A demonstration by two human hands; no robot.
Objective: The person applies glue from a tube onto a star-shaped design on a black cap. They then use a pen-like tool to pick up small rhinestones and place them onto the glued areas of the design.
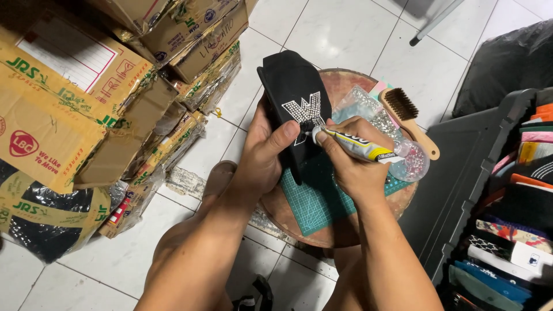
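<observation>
Cardboard boxes (86, 86): a stack far to the left of both hands, torn and taped, standing on the white tiled floor (345, 34); bagged bundles lie beneath them.
Left hand (265, 152): curled around a black cap from below and from its left side, thumb laid across the cap's front, fingers hidden behind the fabric.
Black cap (291, 86): held up above the stool, tilted with its front towards the camera; it rises above the left hand and covers that hand's fingers.
Rhinestone letter (305, 112): a silvery patch on the cap's front, just above the left thumb and touching the glue nozzle.
Round stool top (340, 230): beneath both hands, brown and worn.
Green cutting mat (314, 201): lying on the stool, below the hands, partly hidden by both wrists.
Right hand (351, 158): closed tightly about a glue tube, thumb and fingers pinching it near the nozzle.
Glue tube (360, 148): white with a yellow band, pointing left, its tip on the stones.
Bags of rhinestones (412, 161): clear packets just right of the right hand, partly hidden by it.
Wooden brush (406, 118): beyond the right hand, resting at the stool's edge.
Black crate (472, 173): far right, holding stacked caps (518, 230) of many colours.
</observation>
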